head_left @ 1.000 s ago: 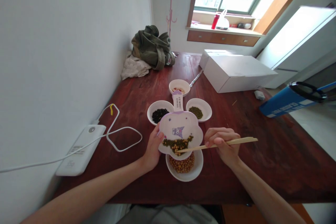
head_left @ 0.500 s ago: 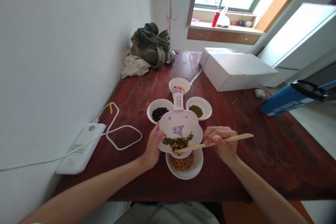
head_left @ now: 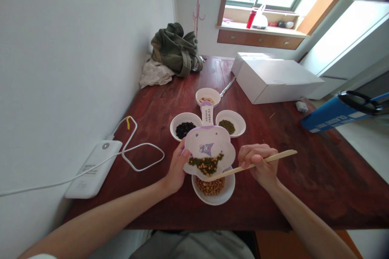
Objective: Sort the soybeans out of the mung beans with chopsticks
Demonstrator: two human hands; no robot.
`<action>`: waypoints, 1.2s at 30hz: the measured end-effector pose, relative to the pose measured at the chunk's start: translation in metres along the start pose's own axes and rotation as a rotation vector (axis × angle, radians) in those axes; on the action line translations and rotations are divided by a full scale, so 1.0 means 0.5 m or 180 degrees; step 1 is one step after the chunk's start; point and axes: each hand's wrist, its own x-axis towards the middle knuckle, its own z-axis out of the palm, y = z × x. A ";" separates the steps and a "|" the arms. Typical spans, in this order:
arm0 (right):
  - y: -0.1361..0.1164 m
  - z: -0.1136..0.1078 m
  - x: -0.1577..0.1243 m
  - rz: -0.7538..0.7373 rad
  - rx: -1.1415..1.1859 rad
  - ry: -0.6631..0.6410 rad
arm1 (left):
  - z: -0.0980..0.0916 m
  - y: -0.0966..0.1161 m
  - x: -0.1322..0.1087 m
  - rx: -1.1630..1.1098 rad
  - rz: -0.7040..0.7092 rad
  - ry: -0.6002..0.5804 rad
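My left hand (head_left: 177, 168) grips the left edge of a flower-shaped plate (head_left: 209, 139) with a purple rim and a cartoon figure. Green and tan beans (head_left: 206, 165) lie along its lower part, and it tilts toward me. In my right hand (head_left: 258, 164) is a pair of wooden chopsticks (head_left: 270, 158), tips at the plate's lower edge. Below the plate, partly covered by it, stands a white bowl (head_left: 214, 200) of tan beans (head_left: 209, 187). Beyond it are a bowl of black beans (head_left: 184, 130), a bowl of green beans (head_left: 226, 126) and a bowl with pale and reddish pieces (head_left: 206, 100).
A white power strip-like device (head_left: 94, 170) with a looped cable (head_left: 146, 144) lies at left. Further back are a green bag (head_left: 176, 48) and a white box (head_left: 273, 77). A blue bottle (head_left: 331, 113) and a white adapter (head_left: 301, 106) sit at right.
The chopstick tips have moved from among the beans on the plate to its lower edge. My right hand has shifted slightly right. The left hand keeps hold of the plate.
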 end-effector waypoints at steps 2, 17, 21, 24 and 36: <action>-0.003 -0.004 0.004 -0.0030 -0.0045 0.0139 | 0.002 0.001 0.000 -0.0026 -0.0011 -0.0023; -0.003 -0.015 0.005 -0.0022 -0.0222 -0.0098 | 0.004 0.004 0.003 0.0060 0.0077 -0.0036; 0.000 -0.015 0.005 0.0001 -0.0232 -0.0108 | 0.003 0.000 0.003 0.0043 0.0066 -0.0048; 0.000 -0.012 0.006 -0.0073 -0.0180 -0.0149 | 0.000 -0.002 0.003 0.0028 0.0092 -0.0057; -0.002 -0.006 0.008 -0.0216 0.0003 -0.0210 | 0.002 -0.002 0.004 0.0017 0.0033 -0.0075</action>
